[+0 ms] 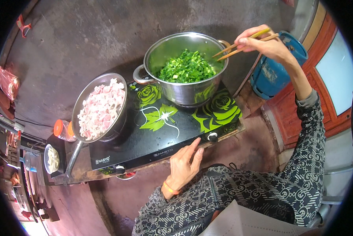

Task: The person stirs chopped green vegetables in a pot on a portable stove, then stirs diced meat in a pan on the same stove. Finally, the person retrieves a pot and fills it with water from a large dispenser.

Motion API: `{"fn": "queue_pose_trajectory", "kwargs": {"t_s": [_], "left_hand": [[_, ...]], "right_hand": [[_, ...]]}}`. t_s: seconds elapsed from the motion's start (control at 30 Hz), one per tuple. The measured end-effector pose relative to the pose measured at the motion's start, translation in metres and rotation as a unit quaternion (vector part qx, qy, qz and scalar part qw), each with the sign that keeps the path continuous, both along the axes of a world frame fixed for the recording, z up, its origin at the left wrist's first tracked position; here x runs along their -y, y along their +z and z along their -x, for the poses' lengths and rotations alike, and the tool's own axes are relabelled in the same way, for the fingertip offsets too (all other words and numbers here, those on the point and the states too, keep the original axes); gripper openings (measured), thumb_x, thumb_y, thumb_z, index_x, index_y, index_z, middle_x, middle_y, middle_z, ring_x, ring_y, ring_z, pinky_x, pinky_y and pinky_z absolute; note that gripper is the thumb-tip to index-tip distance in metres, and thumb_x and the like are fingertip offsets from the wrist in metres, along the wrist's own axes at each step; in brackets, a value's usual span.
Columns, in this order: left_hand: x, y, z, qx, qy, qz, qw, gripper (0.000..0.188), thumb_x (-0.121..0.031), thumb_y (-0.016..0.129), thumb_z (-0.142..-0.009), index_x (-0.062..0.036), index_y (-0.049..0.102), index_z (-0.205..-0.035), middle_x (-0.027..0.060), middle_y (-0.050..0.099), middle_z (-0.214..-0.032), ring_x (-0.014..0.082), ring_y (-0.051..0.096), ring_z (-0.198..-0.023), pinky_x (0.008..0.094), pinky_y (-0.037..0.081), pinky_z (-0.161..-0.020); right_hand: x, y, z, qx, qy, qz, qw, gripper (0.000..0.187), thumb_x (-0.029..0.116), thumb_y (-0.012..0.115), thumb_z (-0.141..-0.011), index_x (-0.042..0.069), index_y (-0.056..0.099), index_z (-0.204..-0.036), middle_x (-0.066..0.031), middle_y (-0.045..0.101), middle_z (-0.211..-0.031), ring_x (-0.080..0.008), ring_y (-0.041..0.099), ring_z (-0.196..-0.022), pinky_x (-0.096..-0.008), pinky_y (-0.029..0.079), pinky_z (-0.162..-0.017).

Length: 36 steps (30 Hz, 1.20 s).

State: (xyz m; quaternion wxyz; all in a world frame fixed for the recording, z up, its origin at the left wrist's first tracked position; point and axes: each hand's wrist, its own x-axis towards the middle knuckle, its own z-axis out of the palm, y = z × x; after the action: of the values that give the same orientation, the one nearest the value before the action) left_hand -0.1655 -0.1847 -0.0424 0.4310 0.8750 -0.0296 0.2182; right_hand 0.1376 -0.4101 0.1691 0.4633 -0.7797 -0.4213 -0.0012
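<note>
- Reaching to the stove's front edge, the left hand [184, 163], with an orange wristband [171, 188], has its fingers extended and apart, holding nothing visible; whether the fingertip touches the edge cannot be told.
- Just right of that fingertip sits a white-topped knob [212, 137] on the black stove [133, 147], which is decorated with green flowers and leaves.
- On the stove's left side stands a frying pan [91, 87] of pale pink chopped meat [102, 110], its handle angled toward the person.
- On the right side, farther back, stands a steel pot [180, 91] with chopped greens [188, 67] inside.
- The right hand [261, 44], well apart from the left, is closed around wooden chopsticks [228, 55]; their tips hang over the pot's right side, near the greens.
- Beyond, a blue gas cylinder [273, 74] stands right of the pot, near the grey wall [94, 35].
</note>
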Motion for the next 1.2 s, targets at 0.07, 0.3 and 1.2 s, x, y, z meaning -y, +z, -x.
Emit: {"fn": "queue_pose_trajectory", "kwargs": {"t_s": [0.07,0.3,1.2], "left_hand": [[-0.007,0.007,-0.011,0.090,-0.002,-0.030,0.996,0.024,-0.010,0.071,-0.090,-0.0030,0.072,-0.113,0.0092,0.066,-0.074,0.0177,0.060,-0.057,0.0302,0.047,-0.053],[-0.050,0.101,-0.089,0.240,0.074,-0.143,0.957,0.025,-0.013,0.078,-0.084,-0.0137,0.073,-0.109,0.0046,0.059,-0.080,0.0190,0.062,-0.064,0.0305,0.049,-0.054],[-0.106,0.152,-0.223,-0.072,0.027,-0.459,0.885,0.036,-0.038,0.081,-0.072,-0.0091,0.078,-0.093,0.0138,0.074,-0.093,0.0304,0.072,-0.093,0.0456,0.056,-0.079]], "right_hand": [[-0.009,0.001,0.010,-0.021,-0.004,-0.008,1.000,0.028,0.029,0.067,-0.097,0.004,0.074,-0.106,-0.0075,0.074,-0.100,-0.0170,0.072,-0.093,-0.0301,0.060,-0.083],[-0.019,0.019,0.033,0.033,0.021,-0.058,0.998,0.032,0.031,0.064,-0.099,0.002,0.073,-0.110,-0.0129,0.073,-0.107,-0.0222,0.073,-0.092,-0.0323,0.061,-0.078],[-0.014,0.015,0.010,0.104,-0.087,-0.098,0.986,0.039,0.028,0.056,-0.104,-0.005,0.065,-0.123,-0.0183,0.067,-0.122,-0.0284,0.068,-0.111,-0.0380,0.054,-0.097]]}}
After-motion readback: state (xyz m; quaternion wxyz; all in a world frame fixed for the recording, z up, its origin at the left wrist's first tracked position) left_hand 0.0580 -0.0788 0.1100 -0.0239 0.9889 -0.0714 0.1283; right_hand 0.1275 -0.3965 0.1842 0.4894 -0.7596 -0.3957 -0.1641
